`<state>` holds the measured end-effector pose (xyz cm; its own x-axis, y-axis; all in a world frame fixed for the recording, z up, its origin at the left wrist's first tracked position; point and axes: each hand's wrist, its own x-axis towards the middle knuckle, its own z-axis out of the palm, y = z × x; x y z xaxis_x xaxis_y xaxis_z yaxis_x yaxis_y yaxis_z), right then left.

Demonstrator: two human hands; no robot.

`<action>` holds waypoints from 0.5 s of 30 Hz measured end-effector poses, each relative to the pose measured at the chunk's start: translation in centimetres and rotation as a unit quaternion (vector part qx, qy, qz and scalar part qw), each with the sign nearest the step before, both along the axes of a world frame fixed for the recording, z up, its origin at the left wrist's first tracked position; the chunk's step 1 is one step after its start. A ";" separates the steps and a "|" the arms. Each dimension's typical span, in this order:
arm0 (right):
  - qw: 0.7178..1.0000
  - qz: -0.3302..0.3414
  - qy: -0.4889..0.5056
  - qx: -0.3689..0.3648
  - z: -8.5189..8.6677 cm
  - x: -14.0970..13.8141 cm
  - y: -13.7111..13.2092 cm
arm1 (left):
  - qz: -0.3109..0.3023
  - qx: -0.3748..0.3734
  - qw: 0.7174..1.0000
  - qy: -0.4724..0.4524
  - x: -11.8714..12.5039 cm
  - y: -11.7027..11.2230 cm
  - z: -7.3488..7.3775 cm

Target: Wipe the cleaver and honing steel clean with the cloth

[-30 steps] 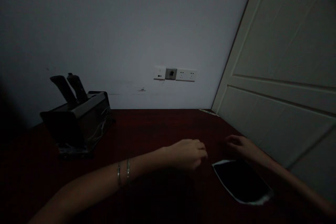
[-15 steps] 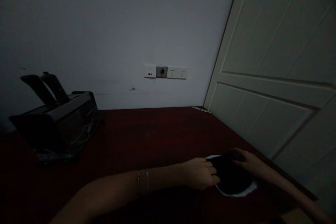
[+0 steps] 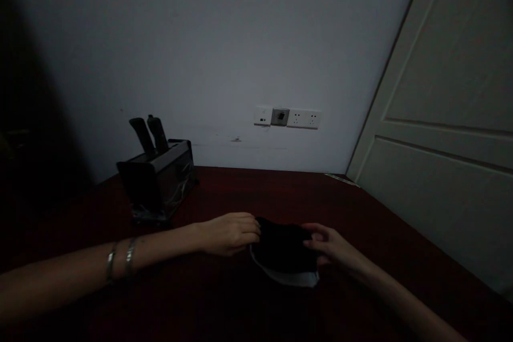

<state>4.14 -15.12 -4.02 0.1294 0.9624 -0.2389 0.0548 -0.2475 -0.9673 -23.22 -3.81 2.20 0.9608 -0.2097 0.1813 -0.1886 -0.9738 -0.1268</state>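
Note:
A black, soft-looking cloth piece with a white lower edge (image 3: pixel 285 251) is between my two hands, over the dark red tabletop. My left hand (image 3: pixel 234 232) has its fingers curled and closed on the piece's upper left edge. On the opposite side, my right hand (image 3: pixel 326 246) pinches the right edge between thumb and fingers. Darkness hides the details of the black surface, so its exact kind cannot be made out. Two bracelets circle my left wrist.
A dark, boxy holder (image 3: pixel 160 181) with two black handles (image 3: pixel 150 136) sticking up stands at the left of the tabletop (image 3: pixel 256 187). Wall sockets (image 3: pixel 287 117) are behind. A pale panelled door (image 3: pixel 436 133) borders the right, with a thin pale strip (image 3: pixel 342 179) near the corner.
The view has swung left, so the holder and sockets appear further right. My hands have moved further apart, still on the black cloth piece, which now shows more of its white edge below.

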 end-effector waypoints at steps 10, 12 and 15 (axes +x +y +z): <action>0.983 0.171 0.060 0.030 -1.5 -18.8 9.9 | 0.221 -0.059 0.972 0.047 -20.0 0.0 0.7; 0.978 0.198 0.051 0.029 -1.9 -21.7 10.8 | 0.254 -0.055 0.964 0.058 -22.9 0.0 0.5; 0.972 0.229 0.030 0.035 -2.6 -25.3 11.9 | 0.283 -0.057 0.955 0.068 -25.9 -0.1 0.1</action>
